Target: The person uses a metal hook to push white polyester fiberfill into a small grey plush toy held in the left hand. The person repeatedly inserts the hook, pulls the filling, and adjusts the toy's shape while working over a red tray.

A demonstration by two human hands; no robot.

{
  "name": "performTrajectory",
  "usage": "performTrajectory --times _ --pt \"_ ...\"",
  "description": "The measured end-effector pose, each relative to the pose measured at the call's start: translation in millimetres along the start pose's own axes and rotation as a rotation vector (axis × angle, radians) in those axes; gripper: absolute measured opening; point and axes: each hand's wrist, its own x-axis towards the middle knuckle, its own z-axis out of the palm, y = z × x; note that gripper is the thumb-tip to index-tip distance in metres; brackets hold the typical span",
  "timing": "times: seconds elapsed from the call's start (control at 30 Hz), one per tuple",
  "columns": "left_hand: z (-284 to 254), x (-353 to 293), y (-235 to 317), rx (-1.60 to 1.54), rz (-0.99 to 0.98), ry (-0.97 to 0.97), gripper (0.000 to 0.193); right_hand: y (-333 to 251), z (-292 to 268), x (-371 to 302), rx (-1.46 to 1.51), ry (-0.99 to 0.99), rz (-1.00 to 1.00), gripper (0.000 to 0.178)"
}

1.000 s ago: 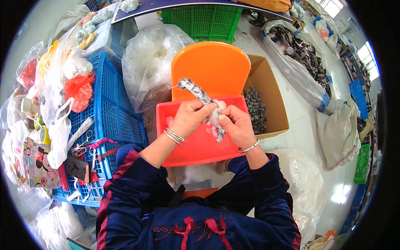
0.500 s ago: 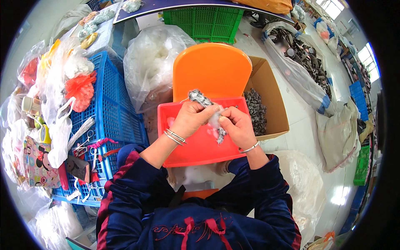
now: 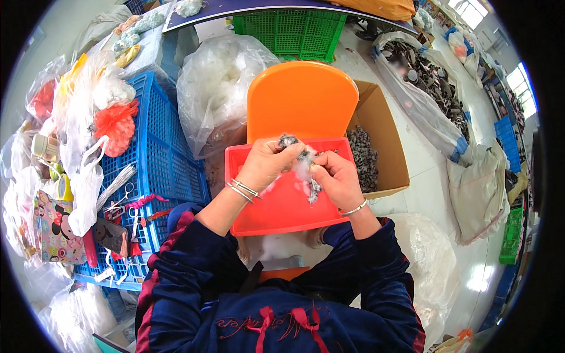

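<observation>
Over a red plastic tray [image 3: 276,215] on an orange chair [image 3: 303,100], my two hands are close together. Fingers of my left hand [image 3: 272,163] pinch a small grey-and-white fuzzy fabric piece [image 3: 288,140]. A tuft of white stuffing [image 3: 302,170] lies between the hands against the fabric. My right hand [image 3: 336,176] is closed, thumb against forefinger, at the stuffing and the lower end of the piece. Exactly what sits inside the right pinch is partly hidden by the fingers.
Right of the chair, a cardboard box [image 3: 385,147] holds several grey fuzzy pieces [image 3: 363,154]. A clear bag of white stuffing [image 3: 220,88] stands left. Blue crates [image 3: 170,159] at my left carry scissors [image 3: 134,220] and bags. A green crate [image 3: 288,35] is behind the chair.
My left hand has turned, and the fabric piece is now bunched up instead of stretched toward the upper left. More white stuffing shows between the hands. My right hand stays nearly in place.
</observation>
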Motion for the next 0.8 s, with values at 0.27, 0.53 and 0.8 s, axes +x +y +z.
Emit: performTrajectory --times 0.27,0.53,0.8 --pt "1.4 0.4 -6.7 -0.045 -0.030 -0.025 0.014 7.4 -3.0 0.9 0.107 -0.034 0.063 0.008" --pt "-7.6 -0.2 5.4 0.037 0.037 0.069 0.017 -3.8 -7.6 7.3 -0.018 -0.046 0.023 0.006" --pt "6.9 -2.8 -9.6 0.115 0.007 -0.019 0.021 8.4 -2.6 5.2 0.092 -0.038 0.047 0.008"
